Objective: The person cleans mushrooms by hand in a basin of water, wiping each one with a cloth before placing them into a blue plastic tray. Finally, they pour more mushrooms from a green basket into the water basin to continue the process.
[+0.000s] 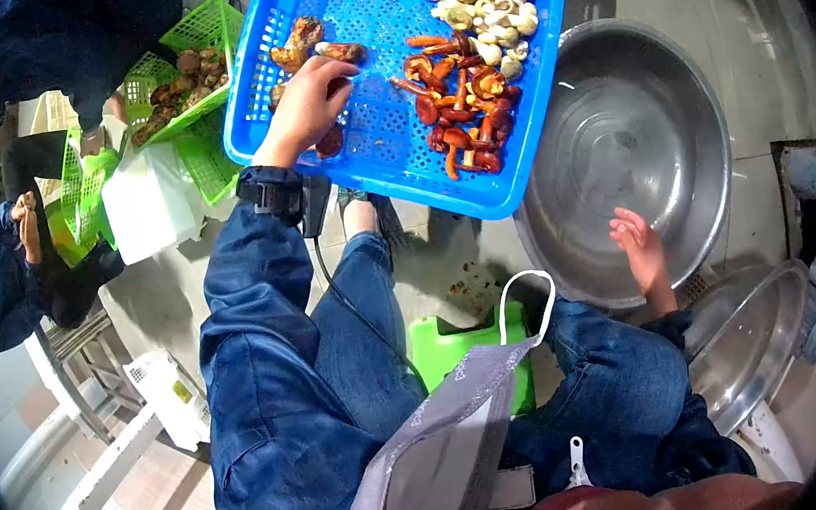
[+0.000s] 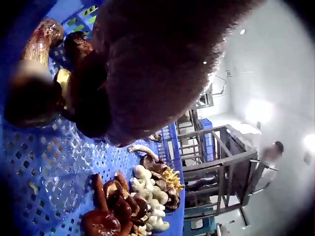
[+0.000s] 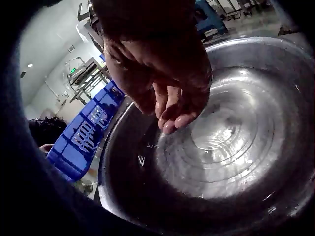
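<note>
In the head view, my left hand reaches into a blue perforated basket, its fingers bent right beside a brown mushroom. Another thick-stemmed mushroom lies just beyond the fingertips. The left wrist view has a dark-capped mushroom close against the hand; I cannot tell whether the fingers grip it. My right hand hangs over a wide metal basin with loosely bent fingers, wet and holding nothing. Clear water shows in the basin in the right wrist view.
Reddish-brown mushrooms and pale ones lie grouped in the basket's right side. Green baskets, one with brown mushrooms, stand at left near other people. A transparent round lid or bowl and a green stool are close by.
</note>
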